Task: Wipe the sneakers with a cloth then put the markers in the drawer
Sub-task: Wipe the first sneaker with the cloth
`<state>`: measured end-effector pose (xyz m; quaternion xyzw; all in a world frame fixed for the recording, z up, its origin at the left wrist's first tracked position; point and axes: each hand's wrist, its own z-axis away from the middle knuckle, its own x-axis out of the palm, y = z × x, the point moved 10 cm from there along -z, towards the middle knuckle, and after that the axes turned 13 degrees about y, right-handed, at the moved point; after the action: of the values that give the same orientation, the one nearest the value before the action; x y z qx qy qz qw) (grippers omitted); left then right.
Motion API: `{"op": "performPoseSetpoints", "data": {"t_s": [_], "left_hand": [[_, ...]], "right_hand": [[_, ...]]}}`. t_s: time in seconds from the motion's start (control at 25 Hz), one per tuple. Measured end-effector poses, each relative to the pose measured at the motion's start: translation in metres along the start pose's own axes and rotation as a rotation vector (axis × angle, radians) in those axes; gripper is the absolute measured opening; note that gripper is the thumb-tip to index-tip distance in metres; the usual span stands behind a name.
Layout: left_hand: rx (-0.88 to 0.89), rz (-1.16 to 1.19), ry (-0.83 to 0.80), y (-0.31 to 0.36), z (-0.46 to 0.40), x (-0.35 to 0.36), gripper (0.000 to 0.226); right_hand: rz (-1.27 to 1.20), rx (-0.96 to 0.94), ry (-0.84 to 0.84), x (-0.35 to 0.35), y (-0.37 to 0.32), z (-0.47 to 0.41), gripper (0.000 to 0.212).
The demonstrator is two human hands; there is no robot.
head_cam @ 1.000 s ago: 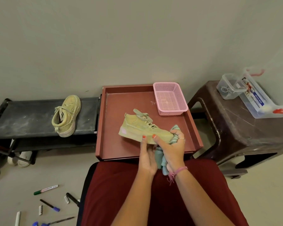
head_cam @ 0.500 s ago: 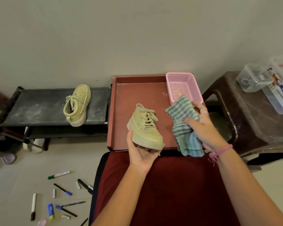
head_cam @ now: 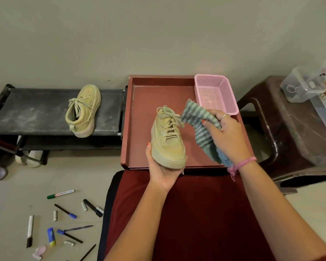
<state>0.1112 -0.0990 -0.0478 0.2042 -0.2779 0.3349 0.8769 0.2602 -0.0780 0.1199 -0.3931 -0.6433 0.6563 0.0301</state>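
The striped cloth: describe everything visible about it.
The striped cloth is soft and towel-like, banded in green-grey and pale stripes, with a plain blue part hanging by the wrist. It is bunched and drooping, held in the air over the red tray by the right hand, whose fingers curl round it. Its upper corner reaches the laces of the sneaker held by the left hand.

This looks like a corner of a home, likely an entryway or spare room. A low black shoe rack (head_cam: 45, 110) at the left of the frame stands against a plain painted wall (head_cam: 158, 34), with 1 sneaker (head_cam: 84, 111) on top and pale shoes (head_cam: 29, 157) tucked under it on the tiled floor (head_cam: 13, 194). At the right edge, a brown plastic stool (head_cam: 299, 147) carries clear storage boxes (head_cam: 312, 95) of household odds and ends.
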Motion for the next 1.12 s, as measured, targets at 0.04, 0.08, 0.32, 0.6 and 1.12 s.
{"op": "performPoseSetpoints", "data": {"t_s": [0.04, 0.08, 0.32, 0.6, 1.12], "left_hand": [[-0.016, 0.019, -0.021, -0.002, 0.0, 0.001, 0.074], [-0.035, 0.034, -0.037, -0.003, 0.002, 0.003, 0.077], [-0.077, -0.036, 0.007, -0.005, 0.011, -0.004, 0.081], [-0.068, 0.01, 0.072, -0.001, 0.007, -0.011, 0.063], [-0.091, -0.028, 0.067, 0.002, 0.004, -0.015, 0.08]], "right_hand": [[0.07, -0.088, 0.058, -0.002, -0.01, 0.001, 0.029], [0.122, -0.195, 0.104, -0.001, -0.024, 0.006, 0.032], [0.751, -0.754, -0.311, 0.112, -0.026, 0.063, 0.037], [0.773, -0.629, -0.513, 0.123, -0.017, 0.07, 0.026], [0.444, -0.256, -0.103, 0.018, -0.026, 0.012, 0.031]]}}
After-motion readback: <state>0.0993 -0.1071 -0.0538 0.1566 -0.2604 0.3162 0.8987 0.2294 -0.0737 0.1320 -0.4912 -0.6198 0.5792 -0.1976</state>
